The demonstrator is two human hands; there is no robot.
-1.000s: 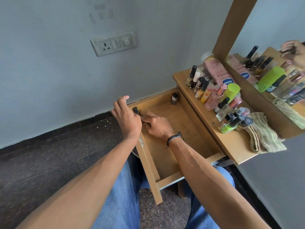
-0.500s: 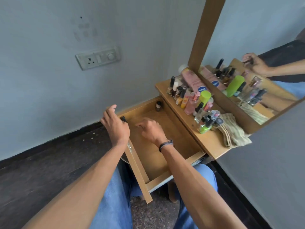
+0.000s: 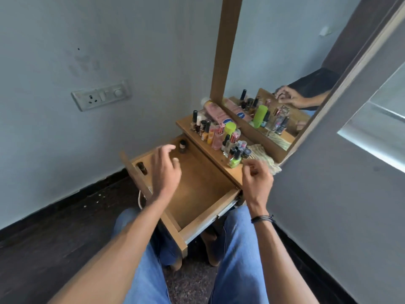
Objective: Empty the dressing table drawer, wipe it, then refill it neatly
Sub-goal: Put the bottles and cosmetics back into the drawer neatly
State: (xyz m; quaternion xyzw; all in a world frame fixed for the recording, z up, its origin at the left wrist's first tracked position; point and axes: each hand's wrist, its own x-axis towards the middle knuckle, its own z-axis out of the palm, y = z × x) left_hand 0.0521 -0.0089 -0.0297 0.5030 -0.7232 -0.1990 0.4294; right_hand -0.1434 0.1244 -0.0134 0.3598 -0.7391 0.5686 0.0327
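Over the drawer (image 3: pixel 197 189), the left hand (image 3: pixel 166 170) has released the small dark bottle (image 3: pixel 142 168), grip open; the right hand (image 3: pixel 257 178), grip loosely curled and empty, has moved to the surface (image 3: pixel 215 157) for the next refill item

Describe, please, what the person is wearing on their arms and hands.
Both forearms are bare, with no sleeves in view. The left hand carries no glove, ring or band that I can see. The right hand is likewise ungloved, but a dark corded bracelet circles its wrist.
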